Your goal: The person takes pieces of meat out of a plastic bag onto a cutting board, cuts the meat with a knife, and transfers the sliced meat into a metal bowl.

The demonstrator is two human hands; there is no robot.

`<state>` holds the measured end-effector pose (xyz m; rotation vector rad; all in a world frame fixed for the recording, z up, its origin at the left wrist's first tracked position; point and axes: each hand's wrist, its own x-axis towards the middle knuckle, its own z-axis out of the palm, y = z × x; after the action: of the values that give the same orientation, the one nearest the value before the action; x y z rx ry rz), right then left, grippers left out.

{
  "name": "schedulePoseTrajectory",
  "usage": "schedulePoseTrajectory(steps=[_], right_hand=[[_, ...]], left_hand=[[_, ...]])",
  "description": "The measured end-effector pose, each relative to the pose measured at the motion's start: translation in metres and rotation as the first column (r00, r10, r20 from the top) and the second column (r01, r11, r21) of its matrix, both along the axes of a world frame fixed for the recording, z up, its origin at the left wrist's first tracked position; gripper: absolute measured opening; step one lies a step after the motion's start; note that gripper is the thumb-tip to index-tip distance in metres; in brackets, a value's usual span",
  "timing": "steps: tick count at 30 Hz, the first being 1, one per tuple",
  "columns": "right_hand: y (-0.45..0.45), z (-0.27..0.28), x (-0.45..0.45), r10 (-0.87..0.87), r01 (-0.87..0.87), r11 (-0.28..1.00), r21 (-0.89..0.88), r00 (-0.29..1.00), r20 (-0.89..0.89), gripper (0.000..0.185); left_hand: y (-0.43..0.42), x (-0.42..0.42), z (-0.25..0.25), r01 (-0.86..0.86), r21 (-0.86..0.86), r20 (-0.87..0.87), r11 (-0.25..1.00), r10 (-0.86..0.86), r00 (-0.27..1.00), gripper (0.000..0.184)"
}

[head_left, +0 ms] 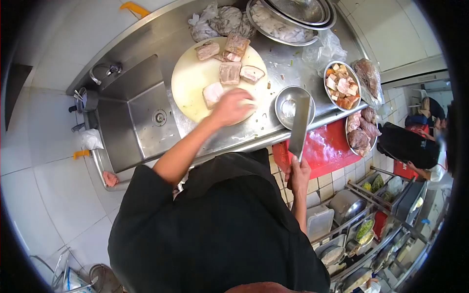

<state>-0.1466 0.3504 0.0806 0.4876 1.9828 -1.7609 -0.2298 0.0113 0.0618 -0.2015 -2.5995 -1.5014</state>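
Observation:
My right hand (299, 175) is closed around the handle of a cleaver (299, 124), its broad blade raised over the sink counter's edge and partly covering a metal bowl (283, 105). Over the near side of a round, pale cutting board (188, 93) is my left hand (233, 106), its fingers smeared by motion; whether they hold anything cannot be made out. Just beyond that hand lies a pale piece of meat (212, 94). Several more chunks sit farther back on the board, among them a ribbed chunk of meat (229, 73) and a browned chunk (236, 47).
Left of the board is a sink basin (146, 117) with a faucet (105, 71). To the right stand a bowl of cubed meat (343, 85) and a bowl of larger pieces (360, 133), near a red crate (320, 151). Strainers (305, 10) sit at the back. Another person (410, 144) is at far right.

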Motion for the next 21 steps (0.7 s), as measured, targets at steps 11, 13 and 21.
schedulePoseTrajectory(steps=[11,13,21], right_hand=[[-0.079,0.009,-0.010,0.448,-0.456,0.887,0.076,0.888,0.104,0.025],[-0.085,0.007,-0.005,0.422,-0.431,0.895,0.115,0.901,0.095,0.028],[-0.101,0.004,0.008,0.385,-0.395,0.909,0.135,0.918,0.095,0.037]], left_hand=[[-0.089,0.009,-0.021,-0.107,-0.345,0.254,0.933,0.202,0.946,0.086],[-0.101,0.014,-0.038,-0.216,0.018,0.359,0.976,0.195,0.913,0.086],[-0.127,0.041,-0.031,-0.314,0.730,0.363,0.607,0.045,0.931,0.078]])
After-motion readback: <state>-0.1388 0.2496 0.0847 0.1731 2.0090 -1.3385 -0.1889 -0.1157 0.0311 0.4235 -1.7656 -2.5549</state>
